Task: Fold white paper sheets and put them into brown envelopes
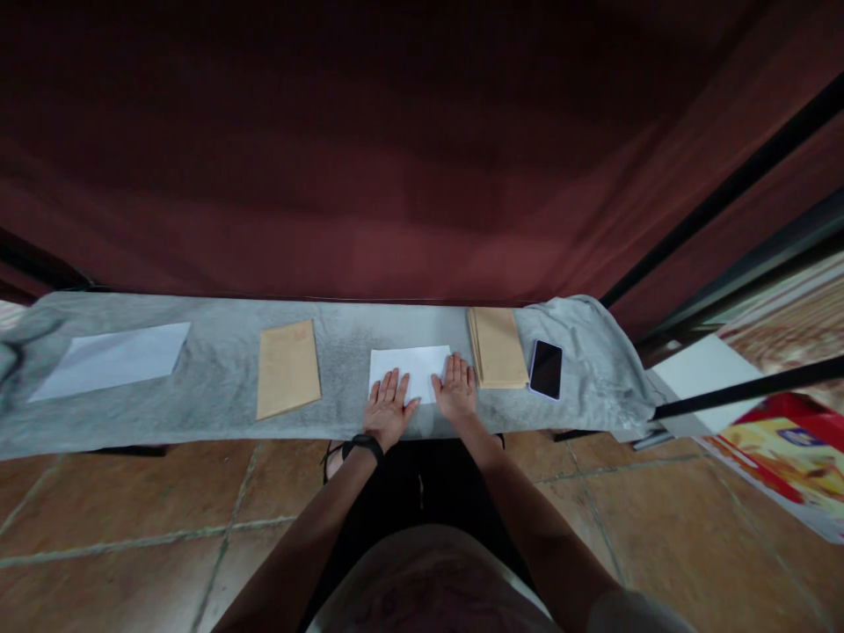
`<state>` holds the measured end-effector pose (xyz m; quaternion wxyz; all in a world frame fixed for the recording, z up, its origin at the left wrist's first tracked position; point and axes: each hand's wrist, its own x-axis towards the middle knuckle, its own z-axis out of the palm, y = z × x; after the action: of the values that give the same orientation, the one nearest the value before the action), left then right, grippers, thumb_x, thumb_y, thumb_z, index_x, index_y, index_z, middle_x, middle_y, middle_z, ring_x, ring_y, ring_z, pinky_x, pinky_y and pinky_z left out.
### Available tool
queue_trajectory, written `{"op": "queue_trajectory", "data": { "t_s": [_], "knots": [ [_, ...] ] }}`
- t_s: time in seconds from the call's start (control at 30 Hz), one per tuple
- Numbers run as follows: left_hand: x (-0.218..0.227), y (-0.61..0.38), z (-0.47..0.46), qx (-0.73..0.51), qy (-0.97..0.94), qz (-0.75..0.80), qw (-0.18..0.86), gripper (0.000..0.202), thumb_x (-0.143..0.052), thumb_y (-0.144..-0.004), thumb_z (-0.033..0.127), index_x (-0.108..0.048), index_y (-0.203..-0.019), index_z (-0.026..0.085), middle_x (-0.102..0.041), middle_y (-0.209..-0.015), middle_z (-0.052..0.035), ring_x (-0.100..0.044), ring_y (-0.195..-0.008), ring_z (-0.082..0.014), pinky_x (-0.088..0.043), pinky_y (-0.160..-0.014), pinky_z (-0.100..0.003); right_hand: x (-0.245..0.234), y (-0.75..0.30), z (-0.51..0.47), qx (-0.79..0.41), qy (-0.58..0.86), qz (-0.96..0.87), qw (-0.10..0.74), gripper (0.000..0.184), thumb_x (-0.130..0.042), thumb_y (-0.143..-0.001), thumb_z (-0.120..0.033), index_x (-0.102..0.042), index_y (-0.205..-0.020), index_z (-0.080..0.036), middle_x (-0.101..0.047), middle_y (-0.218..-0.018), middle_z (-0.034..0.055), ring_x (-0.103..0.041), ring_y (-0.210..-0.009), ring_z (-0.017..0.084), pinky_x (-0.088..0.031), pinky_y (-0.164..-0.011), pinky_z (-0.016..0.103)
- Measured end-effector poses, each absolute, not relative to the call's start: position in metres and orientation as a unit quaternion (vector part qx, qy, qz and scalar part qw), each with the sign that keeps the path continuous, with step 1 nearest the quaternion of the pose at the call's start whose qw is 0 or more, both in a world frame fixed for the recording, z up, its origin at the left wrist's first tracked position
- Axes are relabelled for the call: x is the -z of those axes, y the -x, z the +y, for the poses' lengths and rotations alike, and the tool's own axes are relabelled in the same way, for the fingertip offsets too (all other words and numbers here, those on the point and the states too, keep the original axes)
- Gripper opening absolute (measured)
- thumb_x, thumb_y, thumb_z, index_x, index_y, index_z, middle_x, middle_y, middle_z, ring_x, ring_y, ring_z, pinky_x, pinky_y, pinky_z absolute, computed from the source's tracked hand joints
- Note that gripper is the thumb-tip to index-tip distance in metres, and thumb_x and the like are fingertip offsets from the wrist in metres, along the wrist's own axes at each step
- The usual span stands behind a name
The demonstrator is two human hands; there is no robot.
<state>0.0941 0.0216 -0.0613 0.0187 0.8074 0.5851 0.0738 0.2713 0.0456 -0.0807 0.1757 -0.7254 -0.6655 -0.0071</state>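
A white sheet of paper (417, 362), which looks folded, lies on the grey cloth in front of me. My left hand (388, 411) rests flat on its left part, fingers stretched out. On its right edge lies my right hand (456, 391), also flat with the fingers extended. Just right of that hand is a stack of brown envelopes (502, 347). Another brown envelope (288, 369) lies apart to the left of my left hand. Farther left are white sheets of paper (125, 356).
A grey cloth (349, 325) covers the long narrow surface, backed by a dark red panel (396, 220). A phone (546, 369) lies right of the envelope stack. At the far right are black bars (758, 389) and a red and yellow box (791, 448).
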Motion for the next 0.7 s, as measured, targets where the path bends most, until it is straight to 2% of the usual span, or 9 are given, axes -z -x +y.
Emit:
{"op": "queue_trajectory", "data": {
  "t_s": [0.17,0.27,0.4,0.53,0.7],
  "knots": [
    [0.062,-0.06,0.028,-0.064,-0.843,0.534,0.02,0.065,-0.039,-0.099,0.053,-0.04,-0.151,0.014,-0.033,-0.161,-0.0145,-0.026,-0.151,-0.0267,-0.026,-0.122,-0.045,0.086,-0.276,0.032,0.024,0.724,-0.665,0.181,0.069,-0.032,-0.103,-0.045,-0.029,-0.154,0.002,-0.032,-0.158,0.025,-0.032,-0.147,0.034,-0.025,-0.119,0.052],
    [0.062,-0.047,0.033,-0.048,-0.865,0.498,0.03,0.056,-0.041,-0.1,0.043,-0.046,-0.147,0.013,-0.039,-0.158,-0.0149,-0.034,-0.147,-0.0255,-0.032,-0.12,-0.042,0.087,-0.278,0.025,0.038,0.719,-0.669,0.185,0.068,-0.034,-0.103,-0.044,-0.031,-0.152,0.004,-0.035,-0.156,0.0266,-0.035,-0.145,0.034,-0.028,-0.118,0.05],
    [0.058,-0.037,0.036,-0.012,-0.886,0.462,0.03,0.048,-0.033,-0.099,0.025,-0.051,-0.142,0.014,-0.046,-0.153,-0.0145,-0.043,-0.142,-0.0241,-0.037,-0.116,-0.042,0.086,-0.279,0.02,0.058,0.716,-0.668,0.193,0.066,-0.034,-0.104,-0.042,-0.035,-0.15,0.004,-0.038,-0.154,0.0272,-0.038,-0.143,0.033,-0.03,-0.116,0.049],
    [0.052,-0.036,0.034,0.012,-0.901,0.431,0.036,0.061,-0.024,-0.088,0.004,-0.052,-0.14,0.016,-0.047,-0.153,-0.0125,-0.043,-0.142,-0.0209,-0.038,-0.115,-0.041,0.084,-0.278,0.016,0.059,0.718,-0.665,0.197,0.064,-0.035,-0.103,-0.04,-0.035,-0.15,0.005,-0.04,-0.153,0.0277,-0.038,-0.143,0.033,-0.031,-0.116,0.049],
    [0.043,-0.037,0.029,-0.006,-0.885,0.46,0.063,0.069,-0.024,-0.082,0.001,-0.053,-0.14,0.023,-0.046,-0.154,-0.0081,-0.041,-0.144,-0.0179,-0.036,-0.117,-0.04,0.081,-0.278,0.011,0.033,0.722,-0.664,0.192,0.063,-0.036,-0.103,-0.038,-0.036,-0.15,0.004,-0.038,-0.155,0.0272,-0.036,-0.145,0.033,-0.03,-0.117,0.051]
  ]
}}
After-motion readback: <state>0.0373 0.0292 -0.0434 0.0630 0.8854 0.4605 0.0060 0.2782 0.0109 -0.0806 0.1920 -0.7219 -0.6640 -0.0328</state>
